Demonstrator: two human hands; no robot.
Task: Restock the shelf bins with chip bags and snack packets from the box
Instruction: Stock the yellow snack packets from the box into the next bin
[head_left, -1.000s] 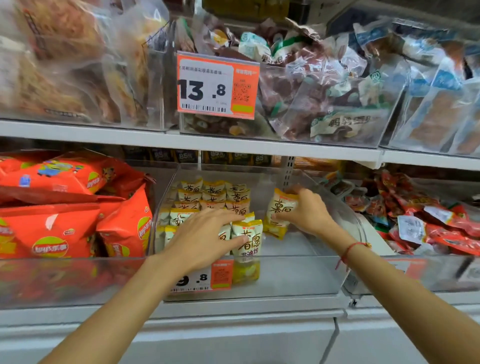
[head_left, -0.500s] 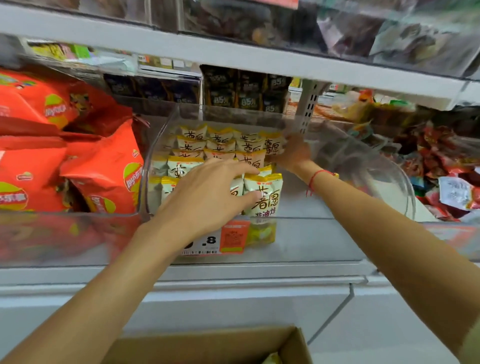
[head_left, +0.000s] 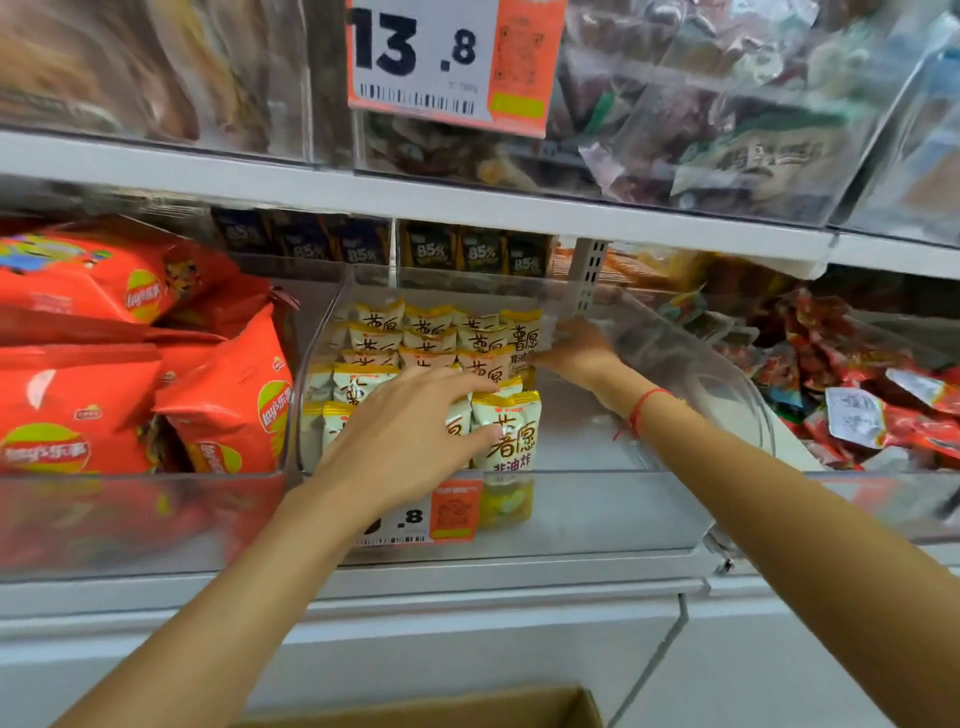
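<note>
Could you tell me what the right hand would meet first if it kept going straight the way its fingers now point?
The right hand points left and toward the back of the clear bin, already at the rightmost rear yellow packet. Going on, it would likely press into that packet first, though contact is hard to judge.

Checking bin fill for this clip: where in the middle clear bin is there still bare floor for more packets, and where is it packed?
Bare floor in the middle clear bin lies right of the yellow-and-white packets, between them and the bin's curved right wall, under the right hand. The bin's left and back are packed, where the left hand rests. The orange chip bags fill their bin.
</note>
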